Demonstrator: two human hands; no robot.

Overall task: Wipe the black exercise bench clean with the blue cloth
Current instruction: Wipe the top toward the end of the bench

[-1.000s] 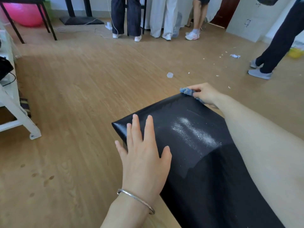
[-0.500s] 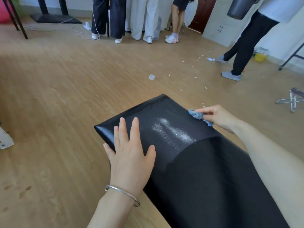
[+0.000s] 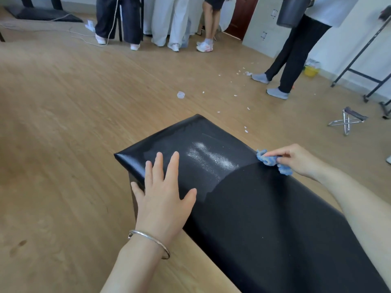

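Observation:
The black exercise bench [image 3: 264, 208] runs from the lower right toward the middle of the view. A streak of white powder [image 3: 209, 157] lies on its far half. My left hand [image 3: 163, 195] rests flat on the bench's left edge, fingers spread, a silver bangle on the wrist. My right hand [image 3: 296, 159] holds the bunched blue cloth [image 3: 268, 159] against the bench's right edge, level with the powder.
Wooden floor surrounds the bench. Several people stand at the back, and one with a dark bucket [image 3: 292, 11] stands at the right. A small folding stool [image 3: 347, 120], a metal rack [image 3: 364, 70], a plastic cup [image 3: 181, 94] and white scraps lie on the floor.
My right hand has drawn the blue cloth back along the bench's right edge, from the far corner toward me. The view has swung to the right. My left hand stays flat on the bench.

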